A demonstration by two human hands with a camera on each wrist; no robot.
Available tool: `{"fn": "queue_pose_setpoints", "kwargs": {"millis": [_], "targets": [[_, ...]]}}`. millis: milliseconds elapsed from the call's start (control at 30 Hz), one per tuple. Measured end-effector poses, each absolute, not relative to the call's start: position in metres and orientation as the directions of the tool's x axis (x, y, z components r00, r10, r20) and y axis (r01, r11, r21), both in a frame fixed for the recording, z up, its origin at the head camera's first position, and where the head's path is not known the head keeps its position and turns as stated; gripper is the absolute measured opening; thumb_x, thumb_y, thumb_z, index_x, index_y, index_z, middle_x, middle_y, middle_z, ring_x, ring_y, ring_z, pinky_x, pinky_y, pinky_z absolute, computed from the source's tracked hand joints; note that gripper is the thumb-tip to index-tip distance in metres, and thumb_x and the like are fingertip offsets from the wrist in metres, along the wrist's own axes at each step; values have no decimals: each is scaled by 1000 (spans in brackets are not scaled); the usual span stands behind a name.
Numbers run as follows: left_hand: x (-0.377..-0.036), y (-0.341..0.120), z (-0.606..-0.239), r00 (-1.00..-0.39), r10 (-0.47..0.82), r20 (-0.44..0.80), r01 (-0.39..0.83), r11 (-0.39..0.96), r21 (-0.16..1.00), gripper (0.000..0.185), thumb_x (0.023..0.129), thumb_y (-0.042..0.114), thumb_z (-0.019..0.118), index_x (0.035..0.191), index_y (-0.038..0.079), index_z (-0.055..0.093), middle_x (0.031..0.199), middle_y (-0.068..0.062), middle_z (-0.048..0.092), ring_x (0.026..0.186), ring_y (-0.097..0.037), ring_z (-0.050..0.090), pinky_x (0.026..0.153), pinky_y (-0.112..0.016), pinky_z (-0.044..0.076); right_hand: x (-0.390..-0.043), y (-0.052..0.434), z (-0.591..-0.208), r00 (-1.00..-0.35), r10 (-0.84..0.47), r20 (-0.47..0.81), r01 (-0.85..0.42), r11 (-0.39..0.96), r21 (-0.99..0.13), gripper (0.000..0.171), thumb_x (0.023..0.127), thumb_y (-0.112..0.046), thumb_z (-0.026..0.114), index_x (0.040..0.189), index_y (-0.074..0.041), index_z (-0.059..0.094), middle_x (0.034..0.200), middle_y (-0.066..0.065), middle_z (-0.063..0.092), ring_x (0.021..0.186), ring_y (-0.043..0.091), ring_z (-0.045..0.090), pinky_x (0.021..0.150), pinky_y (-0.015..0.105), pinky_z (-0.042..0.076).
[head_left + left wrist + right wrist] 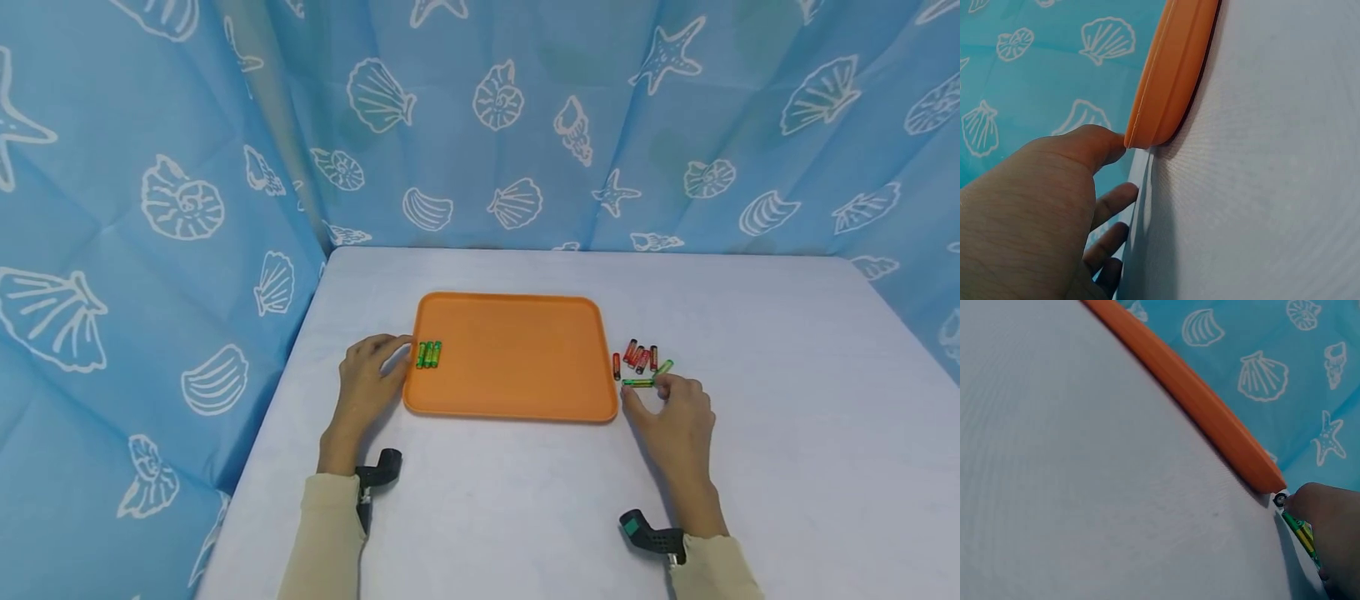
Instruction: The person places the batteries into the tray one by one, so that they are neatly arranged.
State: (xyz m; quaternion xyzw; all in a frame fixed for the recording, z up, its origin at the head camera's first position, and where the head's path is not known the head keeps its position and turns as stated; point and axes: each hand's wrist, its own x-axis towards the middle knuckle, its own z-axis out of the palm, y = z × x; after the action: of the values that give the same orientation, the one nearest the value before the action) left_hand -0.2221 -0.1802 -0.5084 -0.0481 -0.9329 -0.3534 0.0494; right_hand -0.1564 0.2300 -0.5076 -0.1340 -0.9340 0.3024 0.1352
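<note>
On the left side of the orange tray [517,358] three green batteries [429,355] stand side by side in a row. My left hand [366,379] is at the tray's left rim, its fingers loose and touching the edge. In the left wrist view the thumb meets the tray rim [1163,81]. Just off the tray's right edge, my right hand [678,421] pinches a green battery [637,383] lengthwise between thumb and index finger. Another green battery [664,367] lies just beyond those fingers. The right wrist view shows the held battery [1300,537] partly hidden by the hand.
Several red batteries [642,360] lie loosely grouped right of the tray, and a single red one [617,367] is close to its rim. A white cloth [510,500] covers the table. Blue shell-patterned curtains [465,125] hang behind and at the left.
</note>
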Motion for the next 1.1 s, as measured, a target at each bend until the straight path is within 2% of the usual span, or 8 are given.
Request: {"fn": "queue_pose_setpoints", "kwargs": {"millis": [267, 700, 867, 1100], "targets": [[-221, -181, -504, -991, 48, 127, 121, 734, 668, 38, 103, 31, 55, 139, 19, 61, 142, -14, 48, 139, -38, 29, 114, -58, 14, -162, 223, -508, -923, 339, 185, 196, 824, -531, 61, 91, -42, 69, 121, 9, 54, 109, 23, 50, 104, 41, 45, 86, 57, 34], [-220, -180, -506, -991, 40, 127, 116, 732, 672, 37, 102, 31, 56, 138, 20, 62, 142, -14, 48, 140, -38, 28, 114, -59, 14, -167, 223, -508, -922, 347, 172, 226, 842, -489, 59, 91, -41, 70, 118, 9, 52, 108, 24, 49, 101, 42, 45, 84, 56, 35], [-220, -181, -507, -991, 44, 129, 119, 735, 668, 38, 103, 31, 55, 139, 20, 61, 143, -14, 48, 140, -38, 28, 114, -58, 14, -167, 223, -508, -923, 342, 175, 223, 848, -481, 56, 92, -37, 67, 118, 10, 51, 105, 24, 48, 98, 42, 44, 81, 55, 35], [-219, -178, -508, -991, 42, 126, 117, 731, 673, 38, 103, 31, 54, 139, 21, 61, 143, -14, 48, 140, -37, 28, 114, -58, 13, -161, 226, -507, -926, 346, 153, 221, 824, -522, 59, 92, -33, 66, 126, 12, 50, 113, 26, 48, 105, 43, 43, 87, 58, 34]]}}
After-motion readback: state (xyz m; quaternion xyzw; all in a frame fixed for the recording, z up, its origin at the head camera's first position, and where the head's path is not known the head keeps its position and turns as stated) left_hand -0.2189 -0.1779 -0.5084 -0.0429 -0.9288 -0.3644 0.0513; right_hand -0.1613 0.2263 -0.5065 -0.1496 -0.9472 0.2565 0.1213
